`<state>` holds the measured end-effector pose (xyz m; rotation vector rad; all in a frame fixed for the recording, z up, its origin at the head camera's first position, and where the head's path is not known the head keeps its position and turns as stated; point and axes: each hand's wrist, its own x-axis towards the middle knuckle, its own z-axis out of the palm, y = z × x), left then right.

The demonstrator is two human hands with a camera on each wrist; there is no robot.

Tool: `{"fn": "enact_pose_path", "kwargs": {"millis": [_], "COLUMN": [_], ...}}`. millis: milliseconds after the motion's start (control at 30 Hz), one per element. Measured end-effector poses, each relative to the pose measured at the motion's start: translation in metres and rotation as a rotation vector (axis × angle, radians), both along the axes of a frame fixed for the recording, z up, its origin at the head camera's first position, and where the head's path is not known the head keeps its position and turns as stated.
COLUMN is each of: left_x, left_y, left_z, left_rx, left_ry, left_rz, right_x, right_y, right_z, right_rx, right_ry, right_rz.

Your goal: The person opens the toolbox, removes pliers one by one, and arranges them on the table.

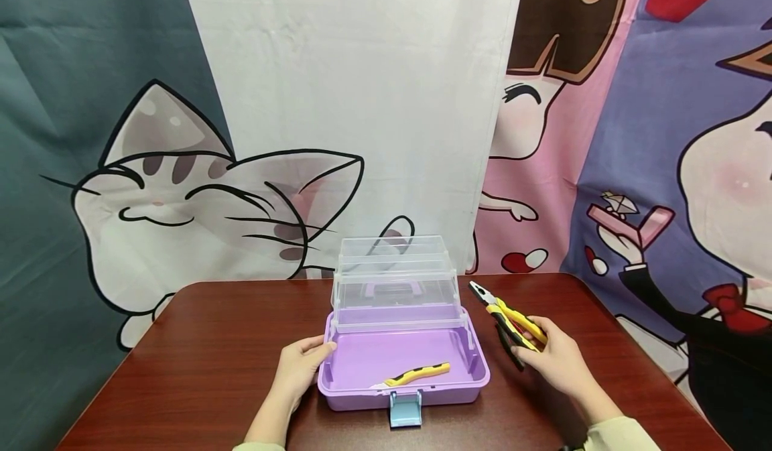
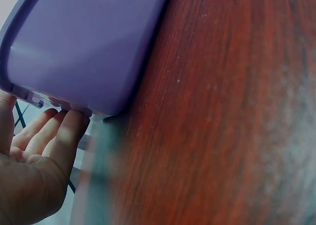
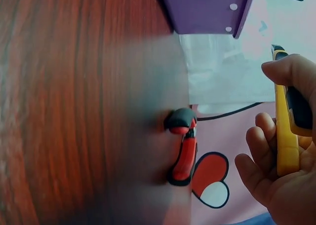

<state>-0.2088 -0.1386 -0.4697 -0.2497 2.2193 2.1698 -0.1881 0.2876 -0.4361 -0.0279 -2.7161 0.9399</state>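
Observation:
A purple toolbox (image 1: 404,397) stands on the table with its clear lid (image 1: 395,283) raised. My left hand (image 1: 301,367) grips the box's left wall, thumb over the rim and fingers along the outside; the left wrist view shows those fingers (image 2: 69,136) against the purple side. Inside the box, near the front wall, lies a tool with a yellow-and-black handle (image 1: 419,373) and a pale tip. To the right of the box, my right hand (image 1: 557,357) holds pliers (image 1: 503,313) by their yellow-and-black handles, jaws pointing up and away to the left.
A red-and-black tool (image 3: 185,156) is on the table beyond my right hand, mostly hidden by the pliers in the head view. The box's blue latch (image 1: 405,411) hangs down in front. Behind the brown table (image 1: 241,344) hangs a printed cartoon curtain (image 1: 362,102).

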Motion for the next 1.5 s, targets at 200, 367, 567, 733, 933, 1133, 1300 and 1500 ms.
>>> {"fn": "enact_pose_path", "kwargs": {"millis": [200, 367, 567, 733, 933, 1133, 1300, 1500], "left_x": [0.0, 0.0, -0.001, -0.001, 0.0, 0.0, 0.0, 0.0], "left_y": [0.0, 0.0, 0.0, 0.0, 0.001, 0.001, 0.0, 0.0], "left_z": [-0.001, -0.001, -0.002, -0.001, -0.001, -0.001, -0.001, -0.001], "left_rx": [-0.003, -0.002, -0.011, -0.015, -0.019, -0.011, -0.011, -0.013], "left_ry": [0.001, 0.004, 0.0, 0.005, 0.009, 0.011, 0.007, 0.007], "left_rz": [-0.001, -0.001, 0.001, 0.003, 0.007, 0.004, 0.0, 0.0], "right_x": [0.001, 0.002, 0.001, 0.0, -0.001, -0.002, -0.003, -0.003], "right_y": [0.009, 0.016, 0.024, 0.03, 0.037, 0.041, 0.043, 0.048], "right_z": [-0.002, -0.003, -0.004, -0.004, -0.006, -0.008, -0.01, -0.012], "right_rx": [0.031, 0.044, 0.032, 0.035, 0.073, 0.075, 0.086, 0.08], "right_ry": [-0.014, -0.015, -0.034, -0.047, -0.046, -0.07, -0.063, -0.069], "right_rz": [-0.019, -0.021, -0.031, -0.034, -0.044, -0.075, -0.095, -0.114]}}
